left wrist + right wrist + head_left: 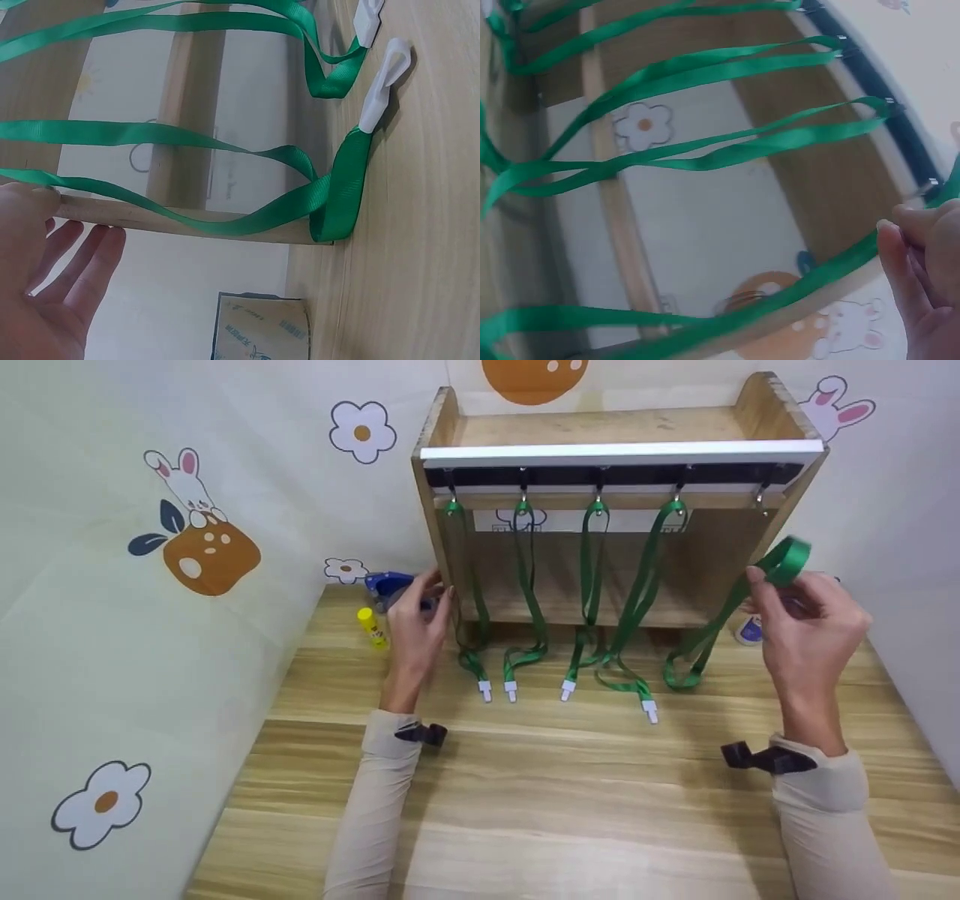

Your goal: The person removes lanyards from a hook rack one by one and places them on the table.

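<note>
A wooden rack [450,427] stands at the back of the table with a row of hooks under its white rail. Several green lanyards [592,585] hang from the hooks, and their white clips [485,690] lie on the table. The rightmost hook [761,496] is bare. My right hand [802,622] pinches the loop of another green lanyard [784,561] just right of the rack, and its tail droops to the table. The right wrist view shows the fingers [922,247] on that lanyard [780,300]. My left hand [416,622] rests, fingers straight, against the rack's left post [187,221].
A yellow glue stick [373,628] and a blue tool [386,585] lie left of the rack, behind my left hand. A small white and blue object [748,630] sits at the rack's right foot. Sticker-covered walls close in on both sides.
</note>
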The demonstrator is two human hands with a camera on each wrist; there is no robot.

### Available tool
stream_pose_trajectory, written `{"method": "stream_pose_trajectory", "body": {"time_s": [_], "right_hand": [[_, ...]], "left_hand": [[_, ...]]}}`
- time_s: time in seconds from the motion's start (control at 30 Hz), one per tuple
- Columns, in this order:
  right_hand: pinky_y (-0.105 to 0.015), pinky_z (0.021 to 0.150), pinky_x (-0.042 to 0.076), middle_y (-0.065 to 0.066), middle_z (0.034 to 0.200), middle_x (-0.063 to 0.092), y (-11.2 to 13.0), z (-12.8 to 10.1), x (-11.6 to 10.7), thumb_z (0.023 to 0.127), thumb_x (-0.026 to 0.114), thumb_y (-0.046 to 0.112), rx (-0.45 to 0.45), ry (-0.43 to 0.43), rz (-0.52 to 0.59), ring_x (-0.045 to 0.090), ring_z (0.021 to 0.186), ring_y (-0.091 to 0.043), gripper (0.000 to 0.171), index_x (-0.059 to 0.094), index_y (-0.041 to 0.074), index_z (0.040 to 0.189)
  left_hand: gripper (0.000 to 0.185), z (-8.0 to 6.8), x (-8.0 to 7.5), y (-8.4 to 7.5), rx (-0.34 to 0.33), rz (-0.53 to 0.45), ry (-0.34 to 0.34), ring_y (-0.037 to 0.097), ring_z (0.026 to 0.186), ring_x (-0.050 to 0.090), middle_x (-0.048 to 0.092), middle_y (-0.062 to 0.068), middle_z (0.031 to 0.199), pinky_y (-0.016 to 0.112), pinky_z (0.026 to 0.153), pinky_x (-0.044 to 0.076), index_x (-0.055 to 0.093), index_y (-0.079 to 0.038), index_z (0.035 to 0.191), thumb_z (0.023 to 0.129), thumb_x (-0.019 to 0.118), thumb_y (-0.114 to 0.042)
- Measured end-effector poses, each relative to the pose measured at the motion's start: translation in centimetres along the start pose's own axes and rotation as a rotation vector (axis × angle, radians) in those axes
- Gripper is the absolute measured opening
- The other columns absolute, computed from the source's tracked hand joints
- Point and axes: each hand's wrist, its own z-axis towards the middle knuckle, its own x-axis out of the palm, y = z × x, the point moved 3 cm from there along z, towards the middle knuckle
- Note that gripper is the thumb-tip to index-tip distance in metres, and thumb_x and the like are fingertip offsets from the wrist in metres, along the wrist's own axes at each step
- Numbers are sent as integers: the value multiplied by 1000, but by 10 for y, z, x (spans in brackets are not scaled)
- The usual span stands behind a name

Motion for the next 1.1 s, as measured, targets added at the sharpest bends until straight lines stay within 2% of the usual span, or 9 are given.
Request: {"method": "stream_pose_trajectory", "body": {"time_s": [0.1, 0.2, 0.33, 0.5, 0.7, 0.83, 0.93, 1.0, 1.1], "right_hand": [[-8, 80, 59, 9, 96, 78, -4, 5, -11, 96, 80, 7, 32, 51, -41, 74, 79, 7, 13, 85, 0, 105], [-4, 78, 57, 18, 93, 75, -13, 13, -22, 99, 76, 9, 81, 137, -150, 71, 76, 11, 16, 83, -2, 109], [-1, 72, 54, 32, 85, 66, -27, 25, -38, 100, 76, 13, 154, 253, -299, 66, 69, 18, 21, 78, -3, 113], [4, 75, 48, 39, 85, 56, -43, 39, -52, 102, 72, 18, 220, 285, -435, 59, 73, 24, 26, 73, -2, 119], [1, 85, 51, 39, 87, 56, -57, 44, -58, 101, 76, 23, 244, 285, -464, 58, 80, 25, 31, 74, 1, 122], [-6, 97, 54, 26, 98, 68, -59, 46, -60, 102, 75, 27, 242, 253, -482, 56, 85, 26, 33, 75, 3, 125], [-8, 100, 54, 16, 104, 73, -59, 48, -62, 103, 73, 27, 230, 224, -491, 55, 85, 26, 33, 75, 4, 126], [-8, 99, 54, 19, 103, 72, -60, 47, -61, 102, 74, 26, 234, 225, -483, 56, 86, 25, 32, 75, 4, 126], [-7, 99, 54, 28, 100, 67, -64, 42, -60, 101, 77, 26, 258, 278, -436, 60, 87, 20, 33, 75, 4, 126]], "left_hand": [[41, -1, 0, 1, -7, -7, 6, 9, 117, 75, 74, 1, 140, 31, 93, 66, 65, -21, 147, 108, 67, -36], [41, 0, 0, 0, -10, -16, 9, 9, 118, 75, 74, 1, 140, 35, 94, 67, 65, -22, 146, 108, 67, -37], [41, 1, -1, 0, 2, -18, 7, 13, 117, 76, 75, 3, 139, 35, 93, 67, 67, -19, 145, 108, 68, -35], [40, 1, -1, 1, 11, -14, 4, 14, 117, 76, 75, 3, 138, 31, 92, 67, 67, -18, 145, 107, 70, -33], [41, 1, -1, 2, -1, -30, 12, 11, 117, 75, 75, 1, 138, 30, 93, 66, 66, -20, 146, 107, 69, -35], [41, 2, -2, 2, -12, -40, 21, 10, 118, 75, 75, 0, 138, 32, 93, 67, 66, -22, 146, 107, 70, -36], [40, 2, -3, 2, -20, -38, 28, 9, 119, 75, 75, -1, 139, 32, 93, 67, 66, -24, 146, 107, 70, -35], [40, 2, -3, 3, -23, -42, 33, 9, 119, 75, 75, -2, 139, 32, 94, 66, 66, -25, 146, 107, 69, -36], [41, 2, -3, 3, -26, -48, 37, 10, 119, 75, 74, -3, 140, 34, 96, 66, 66, -26, 146, 107, 69, -36]]}}
